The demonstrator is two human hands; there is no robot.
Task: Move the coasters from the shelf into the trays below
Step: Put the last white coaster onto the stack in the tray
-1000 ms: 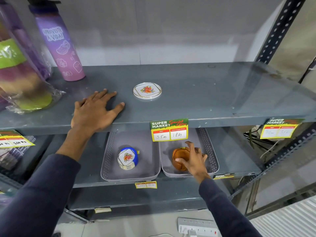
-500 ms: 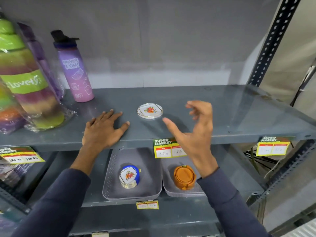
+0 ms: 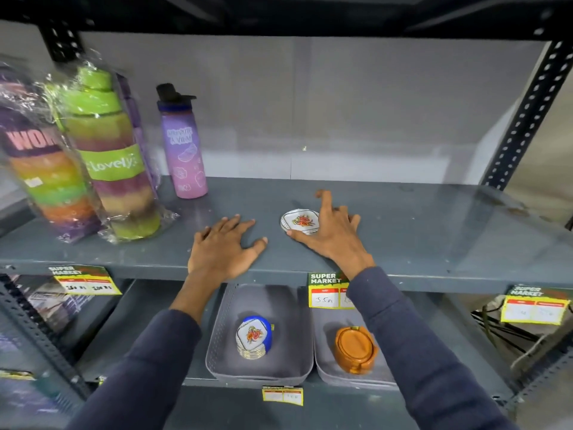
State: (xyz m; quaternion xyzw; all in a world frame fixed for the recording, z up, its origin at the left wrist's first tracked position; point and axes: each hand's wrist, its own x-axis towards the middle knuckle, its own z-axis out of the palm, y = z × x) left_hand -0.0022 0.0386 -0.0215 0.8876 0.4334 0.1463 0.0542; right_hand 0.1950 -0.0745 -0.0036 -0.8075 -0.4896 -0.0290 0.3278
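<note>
A round white coaster with a flower print (image 3: 297,220) lies flat on the grey shelf (image 3: 434,243). My right hand (image 3: 331,234) rests over its right side, thumb at its near edge and fingers spread; the coaster still lies on the shelf. My left hand (image 3: 221,249) is pressed flat on the shelf to the coaster's left, holding nothing. Below, the left grey tray (image 3: 223,336) holds a stack of flower coasters in a blue holder (image 3: 255,336). The right grey tray (image 3: 324,367) holds an orange coaster set (image 3: 353,349).
A purple water bottle (image 3: 184,147) and wrapped stacks of coloured containers (image 3: 105,156) stand at the shelf's left. Price tags (image 3: 324,290) hang on the shelf's front edge. A black perforated upright (image 3: 524,113) borders the right side.
My right hand rose from the orange coaster set in the right tray to the upper shelf and landed on the white coaster. The camera view tilted upward. My left hand stayed flat.
</note>
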